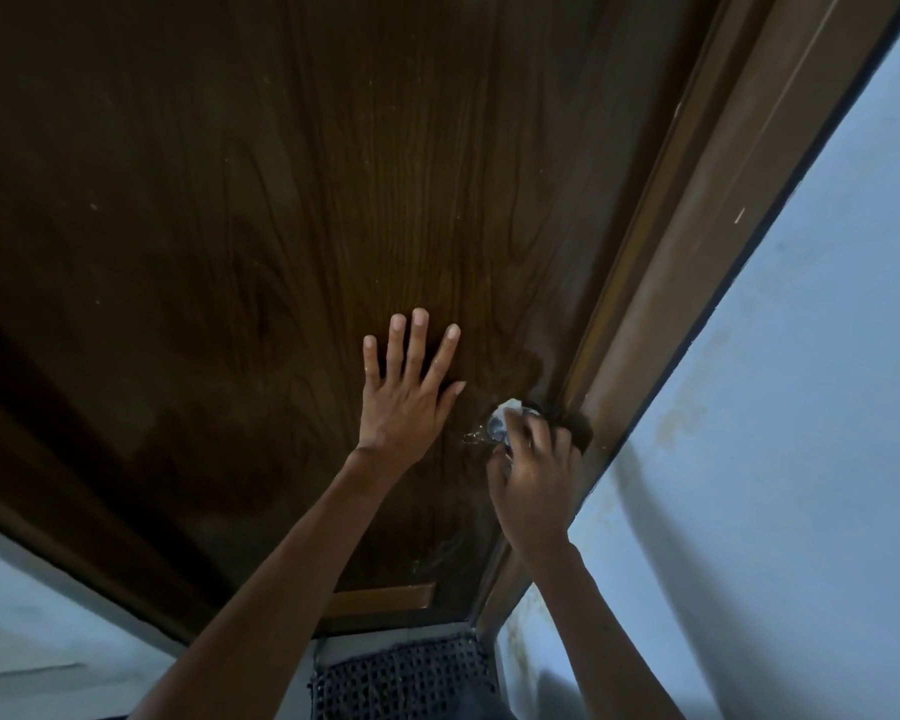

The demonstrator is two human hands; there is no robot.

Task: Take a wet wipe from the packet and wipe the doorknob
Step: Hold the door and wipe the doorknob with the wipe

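Doorknob (494, 427): I see it right of the frame centre, at the right edge of the door, just beside the frame. Only a small shiny part shows; the rest is under the wipe and the fingers.
Wet wipe (507, 407): white, bunched, pressed on the top of the doorknob. A small piece shows above the fingers of the right hand.
Right hand (536, 480): closed around the doorknob with the wet wipe between the fingers and the metal. The back of the hand faces me, so I cannot tell how much wipe is inside the grip.
Left hand (404, 402): spread wide, holding nothing, palm flat on the door, just left of the doorknob and not touching it. All fingers point to the top of the frame.
Door (230, 226): dark brown wood grain, it fills the upper left and the centre of the frame.
Door frame (697, 283): lighter brown, it runs diagonally from upper right down to lower centre.
Wall (827, 433): pale blue, at the right side, with some yellowish stains near the door frame.
Mat (401, 678): dark, with a grid of holes, at the bottom centre, below the door.
Packet: I do not find it in the view.
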